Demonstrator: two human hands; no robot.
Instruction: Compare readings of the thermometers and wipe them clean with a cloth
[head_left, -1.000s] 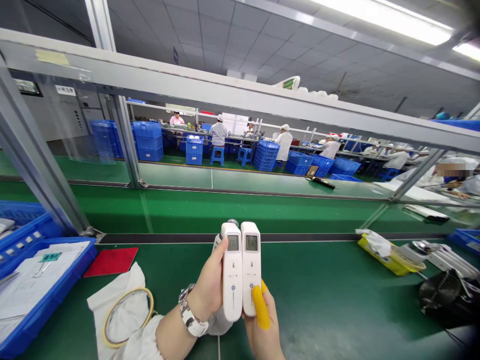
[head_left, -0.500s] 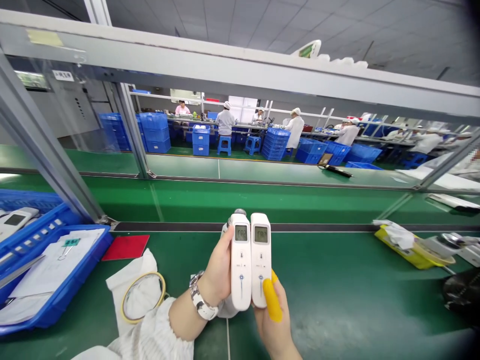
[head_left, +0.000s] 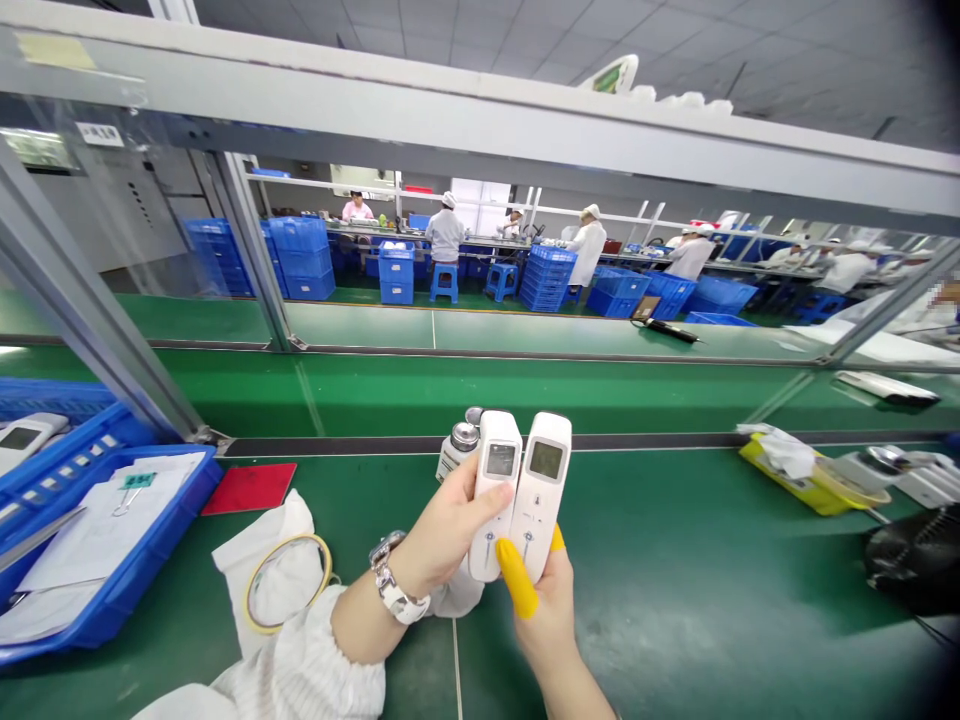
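Two white handheld devices with small grey screens are held up side by side over the green bench. My left hand (head_left: 450,520) is closed round the left device (head_left: 496,455), its thumb lying across the front below the screen. The right device (head_left: 545,480) is in my right hand (head_left: 547,600), which wears yellow finger covers; its thumb reaches over to the lower part of the left device. The devices touch low down and spread apart at the top. Behind the left one stands a bottle with a metal cap (head_left: 456,450).
At the left are a blue tray with papers (head_left: 172,520), a red card (head_left: 250,488), and a tape ring (head_left: 325,575) on white cloth. A yellow tray (head_left: 787,480) and black object (head_left: 911,560) lie right. People work beyond the metal frame (head_left: 247,250).
The devices' tops have moved apart and tilted right. My left thumb has come across the left device's front, and my right thumb has shifted onto that device. The screens' digits no longer show.
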